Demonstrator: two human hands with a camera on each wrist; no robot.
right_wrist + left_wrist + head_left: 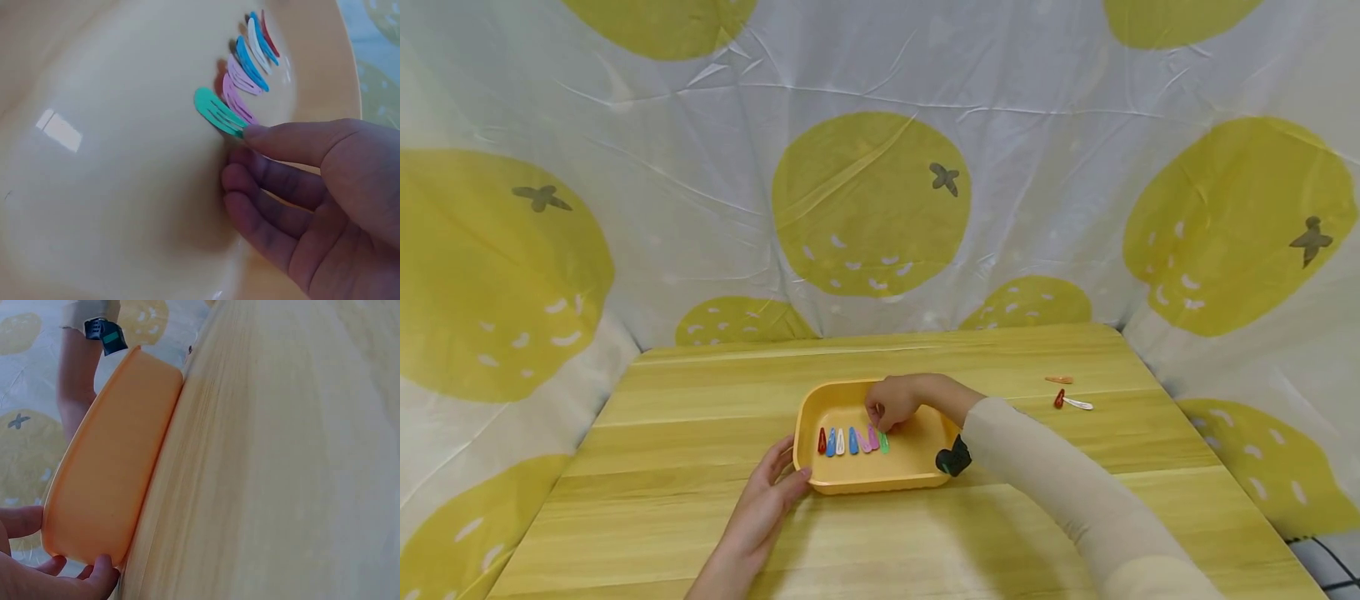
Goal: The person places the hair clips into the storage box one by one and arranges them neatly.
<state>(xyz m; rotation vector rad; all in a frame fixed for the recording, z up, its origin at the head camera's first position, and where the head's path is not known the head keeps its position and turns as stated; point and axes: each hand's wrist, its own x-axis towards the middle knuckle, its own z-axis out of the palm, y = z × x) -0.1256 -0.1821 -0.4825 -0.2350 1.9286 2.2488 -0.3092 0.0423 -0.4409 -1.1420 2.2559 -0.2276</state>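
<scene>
Fingers (105, 575) of the left hand (765, 502) curl round the left end of a yellow tray (880, 484) on the wooden table (647, 483). Inside, the right hand (896, 402) pinches a green clip (215, 110) by its end, just beside a row of six clips (853, 441). Beyond, rightward, lie a red clip (1059, 399), a white clip (1079, 404) and, farther, an orange clip (1059, 380); patterned cloth (700, 167) hangs behind.

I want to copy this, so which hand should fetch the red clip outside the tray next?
Probably the right hand, once it releases the green clip. It is nearer the red clip lying right of the tray. The left hand is farther away, holding the tray's left end.
</scene>
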